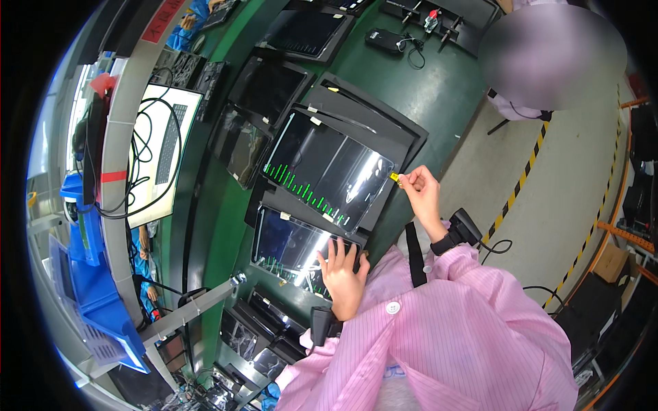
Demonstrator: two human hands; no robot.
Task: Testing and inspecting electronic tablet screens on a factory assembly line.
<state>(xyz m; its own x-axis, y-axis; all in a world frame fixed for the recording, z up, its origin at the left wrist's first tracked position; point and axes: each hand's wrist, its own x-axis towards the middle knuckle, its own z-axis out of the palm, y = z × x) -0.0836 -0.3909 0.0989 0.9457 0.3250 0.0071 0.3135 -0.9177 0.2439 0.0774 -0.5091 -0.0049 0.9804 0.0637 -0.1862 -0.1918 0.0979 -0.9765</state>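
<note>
My left hand lies flat, fingers spread, on the near edge of a glossy dark panel in a black tray on the green conveyor. My right hand pinches a small yellow tab beside the right corner of a second glossy panel, which bears rows of green marks. That upper panel rests tilted on stacked black trays. Both arms wear pink striped sleeves, with a black band on each wrist.
More dark panels in black trays run along the green belt. A white board with black cables lies left, beside blue bins. A person in pink stands at upper right. Yellow-black floor tape runs right.
</note>
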